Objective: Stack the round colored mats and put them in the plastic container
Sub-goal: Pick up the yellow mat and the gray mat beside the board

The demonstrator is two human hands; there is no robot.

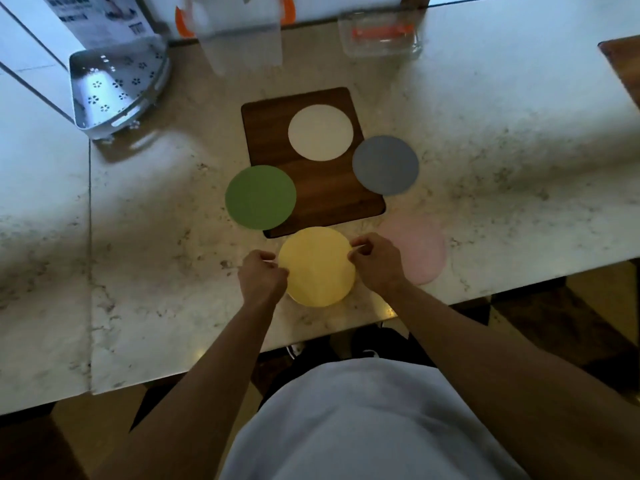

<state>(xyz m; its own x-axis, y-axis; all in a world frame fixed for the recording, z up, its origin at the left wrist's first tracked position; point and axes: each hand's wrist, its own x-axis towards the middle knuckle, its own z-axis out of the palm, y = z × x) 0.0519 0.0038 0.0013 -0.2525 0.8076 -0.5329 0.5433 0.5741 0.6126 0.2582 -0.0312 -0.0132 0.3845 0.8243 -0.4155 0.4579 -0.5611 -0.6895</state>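
Observation:
Several round mats lie spread on the marble counter. A yellow mat (317,266) sits nearest me; my left hand (261,275) pinches its left edge and my right hand (375,259) pinches its right edge. A pink mat (424,249) lies to the right, partly under my right hand. The green mat (260,197) overlaps the left edge of a dark wooden board (322,188). On the board's far half rests a white mat (320,132), and a grey mat (385,165) overlaps its right edge. A clear plastic container (379,34) with orange clips stands at the back right.
A perforated metal corner rack (116,86) stands at the back left beside a printed box (97,19). A translucent container (242,32) with orange handles is at the back centre. A wooden surface (623,67) shows at the far right. The counter's front edge runs just below my hands.

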